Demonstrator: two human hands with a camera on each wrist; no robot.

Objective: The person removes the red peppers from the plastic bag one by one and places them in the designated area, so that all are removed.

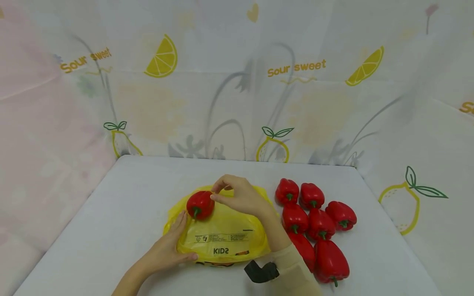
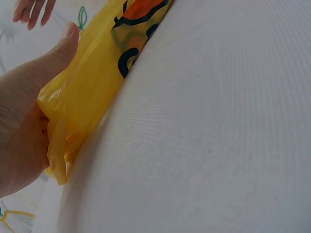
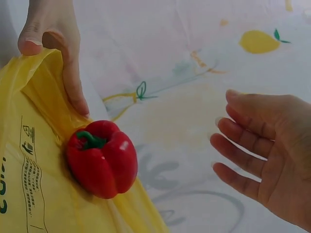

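Note:
A yellow plastic bag (image 1: 222,230) lies spread on the table, printed with dark lettering. On its upper left part rests a red bell pepper (image 1: 200,203) with a green stem. My left hand (image 1: 167,250) lies at the bag's left side, thumb and fingers spread along its edge; in the right wrist view the thumb touches the bag's rim and the fingers reach straight beside the pepper (image 3: 102,162). Just right of the pepper, my right hand (image 1: 240,196) hovers over the bag with loosely bent fingers. The right wrist view shows this hand (image 3: 272,150) holding nothing, apart from the pepper.
Several more red bell peppers (image 1: 321,224) sit in a group to the right of the bag, some beside my right forearm. The white table (image 1: 92,242) ends at a printed cloth backdrop (image 1: 203,102) with lemons and lettering.

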